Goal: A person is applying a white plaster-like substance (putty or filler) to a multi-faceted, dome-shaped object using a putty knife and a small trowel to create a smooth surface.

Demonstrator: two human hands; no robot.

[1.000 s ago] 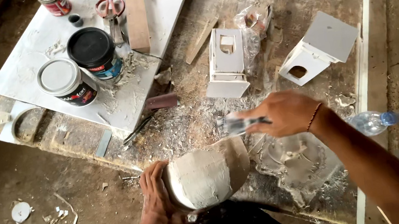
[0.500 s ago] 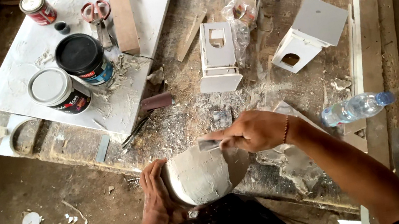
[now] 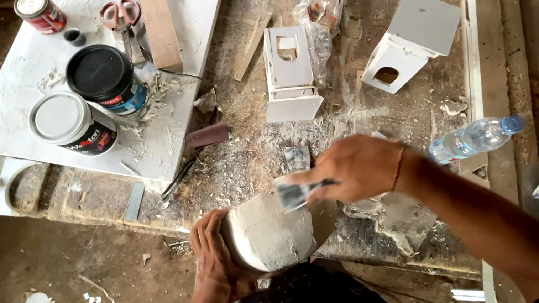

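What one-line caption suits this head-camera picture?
Left hand steadies a rounded white form while right hand presses a scraper on it.

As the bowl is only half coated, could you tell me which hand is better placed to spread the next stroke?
Right, probably. The right hand holds the scraper with its blade against the pale bowl, while the left hand is wrapped round the bowl's side, steadying it.

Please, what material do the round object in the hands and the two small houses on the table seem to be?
Round object: probably plaster or putty coating, matte grey-white, with smear marks. Small houses: likely thin wood or board painted flat white, with sharp cut edges.
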